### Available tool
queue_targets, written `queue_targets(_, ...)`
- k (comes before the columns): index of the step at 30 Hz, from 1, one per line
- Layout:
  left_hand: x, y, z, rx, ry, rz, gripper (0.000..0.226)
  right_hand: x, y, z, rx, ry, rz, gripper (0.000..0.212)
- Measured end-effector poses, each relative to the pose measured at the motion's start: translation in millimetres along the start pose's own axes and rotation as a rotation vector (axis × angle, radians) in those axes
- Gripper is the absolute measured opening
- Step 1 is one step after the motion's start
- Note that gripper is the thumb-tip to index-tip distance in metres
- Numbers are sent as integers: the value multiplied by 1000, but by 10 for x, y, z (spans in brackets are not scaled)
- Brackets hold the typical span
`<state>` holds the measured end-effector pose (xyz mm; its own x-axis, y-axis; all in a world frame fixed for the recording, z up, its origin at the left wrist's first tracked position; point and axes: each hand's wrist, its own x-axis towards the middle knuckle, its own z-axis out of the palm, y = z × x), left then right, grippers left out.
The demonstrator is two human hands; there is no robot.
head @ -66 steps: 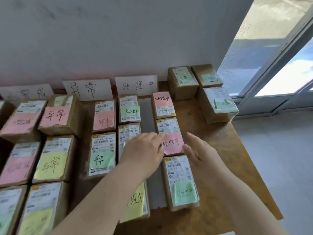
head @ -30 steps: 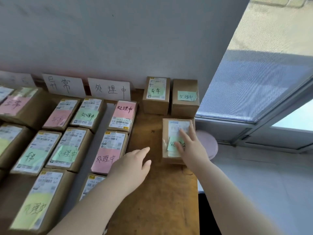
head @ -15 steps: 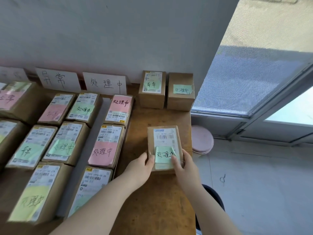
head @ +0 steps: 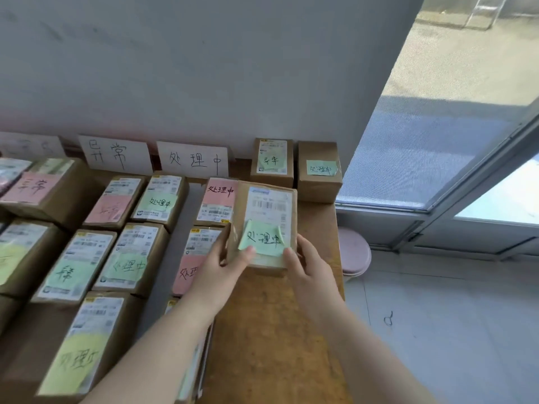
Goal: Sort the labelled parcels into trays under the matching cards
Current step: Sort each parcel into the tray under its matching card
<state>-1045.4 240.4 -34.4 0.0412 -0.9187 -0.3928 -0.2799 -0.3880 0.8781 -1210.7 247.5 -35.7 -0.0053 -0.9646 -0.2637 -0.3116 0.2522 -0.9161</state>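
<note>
The left hand (head: 221,266) and right hand (head: 306,268) grasp the brown parcel (head: 269,211) by its near corners, thumbs on top. Its green note (head: 264,239) reads 处理中, and the printed label is blurred. The fingers underneath are hidden. The parcel now partly covers a pink-noted parcel (head: 217,199) below the 处理中 card (head: 192,159); earlier it was over bare table (head: 277,316).

A brown wooden bench (head: 277,330) is set against a grey wall. Brown cardboard parcels (head: 128,258) bearing white shipping labels and pink, green or yellow handwritten notes are laid flat on it in rows across its left part. A grey strip (head: 178,243) is seen between two of the columns. Two white paper cards (head: 194,160) with black handwriting are propped along the back edge. At the far right corner, two small cardboard boxes (head: 319,173) with green notes are stood just beside each other
</note>
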Motion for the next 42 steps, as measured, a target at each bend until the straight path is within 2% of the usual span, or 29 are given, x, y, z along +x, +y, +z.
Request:
queue_targets(3, 146, 4, -334, -120, 53, 3, 64, 328, -236, 48, -181, -6, -74, 45)
queue_targets(10, 322, 11, -835, -261, 46, 86, 63, 1577, -558, 256, -772, 31, -161, 58)
queue_targets(18, 489, -152, -1102, -241, 37, 27, 73, 2464, -500, 386, -1121, -22, -24, 67)
queue_targets(28, 549, -251, -1208, -294, 33, 13, 69, 2154, -338, 422, -1252, 25, -115, 68)
queue_targets(35, 331, -263, -1051, -222, 5, -17, 63, 1480, -191, 432, -1197, -71, -121, 69)
queue_targets(42, 42, -295, -921, -107, 49, -31, 59, 524, 24, 423, -1215, -145, -73, 72)
